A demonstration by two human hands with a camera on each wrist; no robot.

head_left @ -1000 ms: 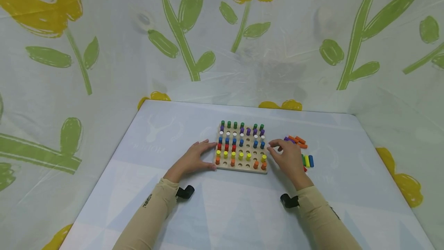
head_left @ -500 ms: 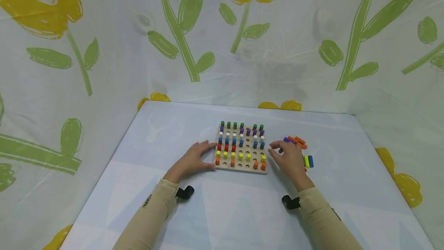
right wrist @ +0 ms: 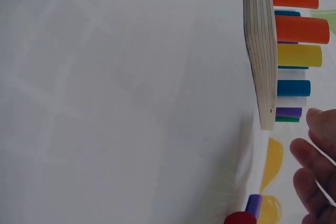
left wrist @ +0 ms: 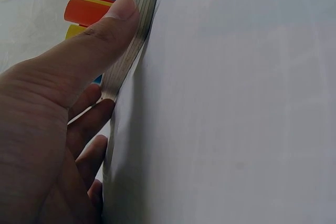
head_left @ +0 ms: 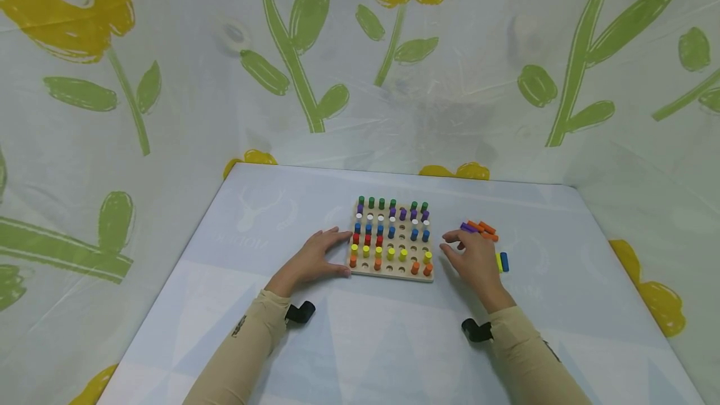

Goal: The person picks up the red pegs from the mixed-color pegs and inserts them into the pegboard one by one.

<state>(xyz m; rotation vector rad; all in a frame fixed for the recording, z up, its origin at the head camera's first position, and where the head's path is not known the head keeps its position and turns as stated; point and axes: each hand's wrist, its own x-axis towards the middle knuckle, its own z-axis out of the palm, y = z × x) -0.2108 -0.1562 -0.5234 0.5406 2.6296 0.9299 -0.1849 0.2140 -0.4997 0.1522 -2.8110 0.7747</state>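
A wooden pegboard (head_left: 392,275) stands mid-table, with rows of coloured pegs and several bare holes. My left hand (head_left: 312,258) rests against its left side, fingers spread. In the left wrist view the thumb (left wrist: 125,9) presses the plywood edge (left wrist: 128,59) near an orange peg (left wrist: 86,11), and the other fingers lie along the side. To the right of the board hovers my right hand (head_left: 472,258), thumb and fingertips bent and apart. The right wrist view shows its fingertips (right wrist: 303,149) past the board's corner with nothing between them.
Loose orange pegs (head_left: 487,228) and a purple peg (head_left: 468,227) lie beyond the right hand. A yellow peg (head_left: 499,262) and a blue peg (head_left: 504,262) lie beside it, partly hidden. A flower-printed curtain (head_left: 360,111) rises behind the table.
My right hand has drifted a little to the right, away from the board, and now covers the loose green and red pegs. The left hand and the board have stayed put.
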